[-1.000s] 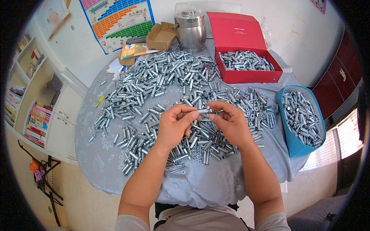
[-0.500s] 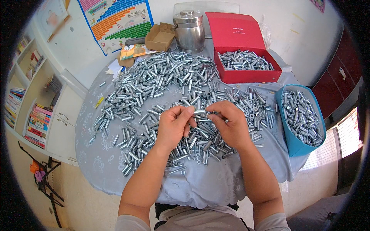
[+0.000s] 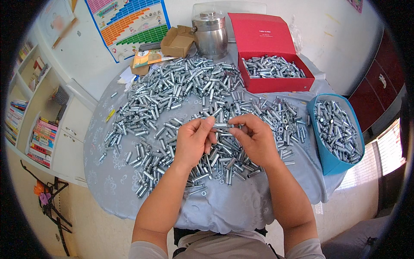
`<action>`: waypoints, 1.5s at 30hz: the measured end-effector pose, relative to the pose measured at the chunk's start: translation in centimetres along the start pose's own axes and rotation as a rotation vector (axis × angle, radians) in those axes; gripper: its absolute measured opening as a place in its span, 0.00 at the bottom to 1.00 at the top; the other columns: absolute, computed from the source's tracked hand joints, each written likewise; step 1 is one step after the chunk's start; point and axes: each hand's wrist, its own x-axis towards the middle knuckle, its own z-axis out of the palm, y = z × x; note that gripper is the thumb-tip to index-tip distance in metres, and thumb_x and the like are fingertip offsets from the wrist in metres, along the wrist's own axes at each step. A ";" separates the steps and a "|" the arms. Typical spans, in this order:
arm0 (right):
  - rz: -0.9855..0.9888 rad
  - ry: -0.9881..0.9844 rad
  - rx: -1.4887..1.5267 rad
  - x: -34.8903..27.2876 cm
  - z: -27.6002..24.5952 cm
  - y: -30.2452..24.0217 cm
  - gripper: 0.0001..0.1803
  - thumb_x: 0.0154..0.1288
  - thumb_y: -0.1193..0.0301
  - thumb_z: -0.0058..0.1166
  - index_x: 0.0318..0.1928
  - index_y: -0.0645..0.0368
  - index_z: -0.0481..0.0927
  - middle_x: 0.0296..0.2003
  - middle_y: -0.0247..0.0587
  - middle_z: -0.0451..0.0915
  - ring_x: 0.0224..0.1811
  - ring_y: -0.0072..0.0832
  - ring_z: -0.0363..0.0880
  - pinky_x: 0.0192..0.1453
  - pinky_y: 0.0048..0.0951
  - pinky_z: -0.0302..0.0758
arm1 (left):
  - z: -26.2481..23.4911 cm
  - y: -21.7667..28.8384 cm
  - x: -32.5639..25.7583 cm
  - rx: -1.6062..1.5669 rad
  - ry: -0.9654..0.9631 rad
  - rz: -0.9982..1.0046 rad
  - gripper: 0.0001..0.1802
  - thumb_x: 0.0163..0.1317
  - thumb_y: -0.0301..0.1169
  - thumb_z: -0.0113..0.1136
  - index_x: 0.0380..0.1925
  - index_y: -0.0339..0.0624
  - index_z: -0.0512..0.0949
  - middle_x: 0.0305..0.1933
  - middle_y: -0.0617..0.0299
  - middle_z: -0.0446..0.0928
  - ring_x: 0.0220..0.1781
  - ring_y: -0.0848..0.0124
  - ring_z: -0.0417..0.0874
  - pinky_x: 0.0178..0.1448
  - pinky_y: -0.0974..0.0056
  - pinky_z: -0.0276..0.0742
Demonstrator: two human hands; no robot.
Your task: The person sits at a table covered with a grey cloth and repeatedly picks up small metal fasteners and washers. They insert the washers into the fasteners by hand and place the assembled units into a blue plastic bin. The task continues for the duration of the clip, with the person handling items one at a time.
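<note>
Between my two hands, above the middle of the pile, is a silvery expansion bolt [image 3: 221, 126] held level. My left hand [image 3: 195, 137] is closed with thumb and fingers pinching its left end. The fingertips of my right hand [image 3: 254, 137] are pinched at its right end. Fingers cover both ends, so their shape is hidden. Beneath and around the hands lies a wide heap of loose metal sleeves and bolts [image 3: 172, 90]. Small washers [image 3: 203, 193] lie at the heap's near edge.
An open red box [image 3: 276, 86] full of metal parts stands at the back right. Right of the heap is a blue bin [image 3: 324, 155], also full. A steel pot [image 3: 210, 39], a cardboard box [image 3: 177, 43] and books [image 3: 151, 58] line the back. A yellow pen-like object [image 3: 111, 115] lies left.
Both hands keep their pinch on the expansion bolt, with only a slight shift of the fingers. The whole view has moved a little.
</note>
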 end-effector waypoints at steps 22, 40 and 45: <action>-0.056 0.023 -0.168 0.1 -0.1 -0.6 0.13 0.61 0.75 0.63 0.46 0.61 0.83 0.38 0.45 0.83 0.29 0.29 0.80 0.33 0.28 0.76 | 0.4 -0.6 0.2 -0.045 -0.073 0.072 0.09 0.64 0.26 0.64 0.43 0.37 0.80 0.34 0.59 0.84 0.17 0.82 0.70 0.19 0.77 0.63; 0.017 0.193 -0.187 0.8 -1.1 1.0 0.11 0.61 0.77 0.60 0.46 0.60 0.84 0.36 0.43 0.81 0.30 0.33 0.79 0.36 0.29 0.75 | -0.3 -0.8 0.7 0.112 0.000 0.089 0.11 0.66 0.26 0.62 0.47 0.36 0.82 0.41 0.58 0.85 0.19 0.81 0.75 0.21 0.77 0.65; -0.027 0.311 -0.285 0.9 -1.5 1.3 0.12 0.62 0.77 0.59 0.47 0.60 0.83 0.40 0.47 0.79 0.30 0.34 0.79 0.35 0.30 0.76 | 0.0 -0.8 0.5 0.124 -0.085 0.262 0.18 0.67 0.24 0.58 0.57 0.39 0.78 0.65 0.56 0.75 0.32 0.78 0.84 0.21 0.78 0.64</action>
